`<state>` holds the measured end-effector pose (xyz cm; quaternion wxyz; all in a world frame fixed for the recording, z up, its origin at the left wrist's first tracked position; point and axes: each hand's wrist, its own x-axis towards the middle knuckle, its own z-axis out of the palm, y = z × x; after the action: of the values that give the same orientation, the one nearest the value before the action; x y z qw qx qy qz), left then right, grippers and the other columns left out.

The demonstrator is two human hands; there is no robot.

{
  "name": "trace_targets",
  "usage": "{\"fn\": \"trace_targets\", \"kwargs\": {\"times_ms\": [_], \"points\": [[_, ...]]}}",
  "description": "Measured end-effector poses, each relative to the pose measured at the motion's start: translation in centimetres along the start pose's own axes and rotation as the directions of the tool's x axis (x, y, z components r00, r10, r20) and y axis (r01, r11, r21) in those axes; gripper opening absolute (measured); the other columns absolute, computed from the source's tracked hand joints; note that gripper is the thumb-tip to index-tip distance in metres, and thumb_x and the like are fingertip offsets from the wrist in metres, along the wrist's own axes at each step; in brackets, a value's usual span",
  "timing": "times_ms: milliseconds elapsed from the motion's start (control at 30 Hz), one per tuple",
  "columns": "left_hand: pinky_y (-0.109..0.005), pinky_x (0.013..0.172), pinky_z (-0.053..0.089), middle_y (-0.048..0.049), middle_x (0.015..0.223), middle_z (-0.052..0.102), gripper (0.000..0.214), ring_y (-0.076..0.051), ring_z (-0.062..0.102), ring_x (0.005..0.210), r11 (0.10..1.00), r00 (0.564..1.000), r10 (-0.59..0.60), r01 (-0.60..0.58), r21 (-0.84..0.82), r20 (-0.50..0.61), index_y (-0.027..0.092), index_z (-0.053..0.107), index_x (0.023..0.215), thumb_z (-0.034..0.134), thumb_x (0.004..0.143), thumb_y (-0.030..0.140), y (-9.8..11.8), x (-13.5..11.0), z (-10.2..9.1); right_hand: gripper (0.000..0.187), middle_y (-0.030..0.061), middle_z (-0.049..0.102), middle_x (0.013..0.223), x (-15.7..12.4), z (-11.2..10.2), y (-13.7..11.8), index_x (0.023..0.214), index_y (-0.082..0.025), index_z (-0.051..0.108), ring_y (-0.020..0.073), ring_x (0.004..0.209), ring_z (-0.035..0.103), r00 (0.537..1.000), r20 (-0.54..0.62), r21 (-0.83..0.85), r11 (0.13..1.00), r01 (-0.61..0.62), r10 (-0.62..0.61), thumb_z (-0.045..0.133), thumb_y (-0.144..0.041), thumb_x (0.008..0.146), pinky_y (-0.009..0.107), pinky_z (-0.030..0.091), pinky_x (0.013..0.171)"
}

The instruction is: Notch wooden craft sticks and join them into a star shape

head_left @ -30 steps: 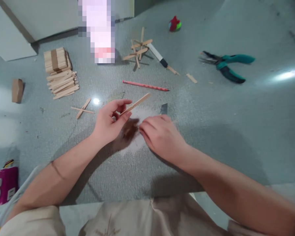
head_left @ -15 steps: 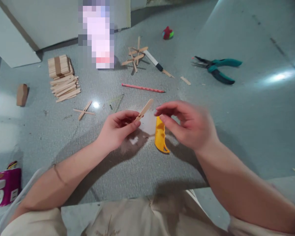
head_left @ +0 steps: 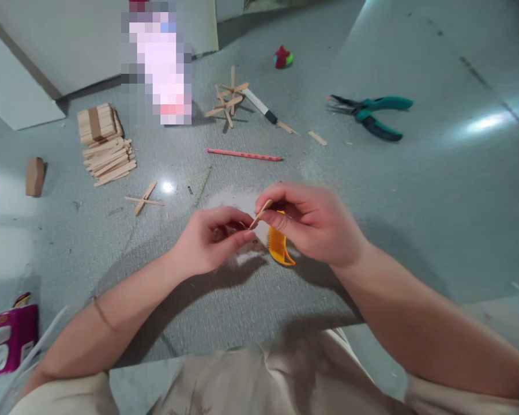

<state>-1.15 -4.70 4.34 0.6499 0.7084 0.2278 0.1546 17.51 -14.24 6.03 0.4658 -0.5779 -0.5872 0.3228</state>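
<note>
A wooden craft stick (head_left: pixel 260 212) is pinched between my two hands above the table. My left hand (head_left: pixel 218 239) is closed on its lower end, with the fingertips hiding part of it. The thumb and fingers of my right hand (head_left: pixel 303 222) grip the upper end. Just below my right hand lies a yellow tool with a toothed edge (head_left: pixel 278 245), its top partly covered by the fingers. Two craft sticks joined in a cross (head_left: pixel 144 199) rest to the left of my left hand.
Farther back are a pink pencil (head_left: pixel 244 154), a clear set square (head_left: pixel 201 185), crossed sticks (head_left: pixel 229 101), a white-and-black cutter (head_left: pixel 260 105) and teal-handled pliers (head_left: pixel 383 109). Stacked craft sticks (head_left: pixel 97 124) lie at left, near a brown block (head_left: pixel 35 176). A purple packet (head_left: pixel 12 340) sits lower left.
My right hand has closed on the upper end of the craft stick, which it was apart from before. The stick now sits lower, and the whole view has shifted slightly.
</note>
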Motion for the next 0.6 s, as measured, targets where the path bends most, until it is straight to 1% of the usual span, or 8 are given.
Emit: {"fn": "trace_targets", "kwargs": {"times_ms": [133,200,267,333,400,467,533,600], "points": [[-0.027,0.076,0.06,-0.0066,0.092,0.077,0.027,-0.015,0.075,0.08,0.922,0.98,-0.159,0.191,-0.337,0.121,0.016,0.072,0.102,0.081,0.08,0.029,-1.0,0.5,-0.1,0.009,-0.0016,0.07,0.079,0.2,0.3,0.9,0.087,-0.023,0.063,0.0138,0.07,0.065,0.999,0.016,0.028,0.999,-0.036,0.036,0.062,-0.027,0.095,0.027,0.047,0.066],[-0.028,0.077,0.061,-0.0065,0.092,0.076,0.034,-0.016,0.075,0.081,0.901,0.974,-0.199,0.227,-0.37,0.112,0.016,0.072,0.105,0.086,0.075,0.026,-1.5,0.6,-0.2,0.009,0.0007,0.071,0.083,0.2,0.2,1.5,0.094,-0.022,0.065,0.0161,0.073,0.066,0.999,-0.014,-0.054,0.998,-0.036,0.035,0.061,-0.029,0.096,0.03,0.049,0.069],[-0.028,0.075,0.062,-0.0062,0.094,0.075,0.044,-0.016,0.076,0.079,0.906,0.974,-0.217,0.223,-0.359,0.058,0.017,0.07,0.113,0.087,0.073,0.022,-1.8,0.7,-0.3,0.015,0.0046,0.071,0.09,-0.1,-0.3,2.2,0.106,-0.02,0.066,0.0199,0.079,0.067,0.999,-0.037,-0.237,0.971,-0.013,0.004,0.057,-0.03,0.097,0.034,0.05,0.074],[-0.027,0.073,0.062,-0.0052,0.098,0.073,0.054,-0.015,0.076,0.077,0.923,0.973,-0.229,0.212,-0.322,-0.014,0.02,0.065,0.125,0.084,0.075,0.018,-1.9,0.8,-0.4,0.024,0.0091,0.07,0.095,-0.9,-1.0,3.0,0.116,-0.017,0.064,0.024,0.084,0.066,0.999,-0.021,-0.482,0.876,0.013,-0.027,0.052,-0.027,0.098,0.038,0.05,0.076],[-0.022,0.065,0.06,-0.0048,0.106,0.071,0.068,-0.013,0.076,0.073,0.943,0.971,-0.23,0.205,-0.262,-0.068,0.027,0.056,0.139,0.081,0.077,0.015,-2.1,0.9,-0.7,0.031,0.0122,0.067,0.099,-1.9,-1.6,3.9,0.122,-0.015,0.064,0.0256,0.084,0.065,0.999,0.037,-0.663,0.748,0.013,0.016,0.045,-0.022,0.099,0.038,0.049,0.073],[-0.018,0.059,0.057,-0.0056,0.118,0.069,0.082,-0.01,0.074,0.069,0.967,0.976,-0.192,0.171,-0.19,-0.103,0.035,0.046,0.149,0.08,0.077,0.013,-2.3,1.0,-1.0,0.039,0.0107,0.063,0.097,-2.9,-2.0,4.5,0.127,-0.021,0.065,0.0234,0.075,0.061,0.986,0.164,-0.764,0.638,0.099,0.043,0.043,-0.014,0.095,0.036,0.047,0.065],[-0.016,0.056,0.056,-0.0069,0.127,0.068,0.08,-0.008,0.072,0.066,0.983,0.984,-0.14,0.125,-0.133,-0.107,0.037,0.047,0.148,0.078,0.079,0.014,-2.5,1.1,-1.2,0.04,0.0107,0.059,0.096,-3.6,-2.2,4.8,0.12,-0.025,0.069,0.0252,0.077,0.059,0.96,0.278,-0.817,0.532,0.224,0.023,0.044,-0.011,0.093,0.035,0.046,0.064],[-0.016,0.057,0.056,-0.0082,0.126,0.07,0.061,-0.008,0.072,0.068,0.988,0.988,-0.12,0.11,-0.105,-0.094,0.029,0.058,0.139,0.076,0.082,0.016,-2.8,1.2,-1.4,0.031,0.0127,0.06,0.104,-3.7,-2.3,4.8,0.104,-0.024,0.072,0.0276,0.087,0.059,0.93,0.368,-0.819,0.47,0.33,-0.01,0.046,-0.009,0.093,0.038,0.048,0.07]]}}
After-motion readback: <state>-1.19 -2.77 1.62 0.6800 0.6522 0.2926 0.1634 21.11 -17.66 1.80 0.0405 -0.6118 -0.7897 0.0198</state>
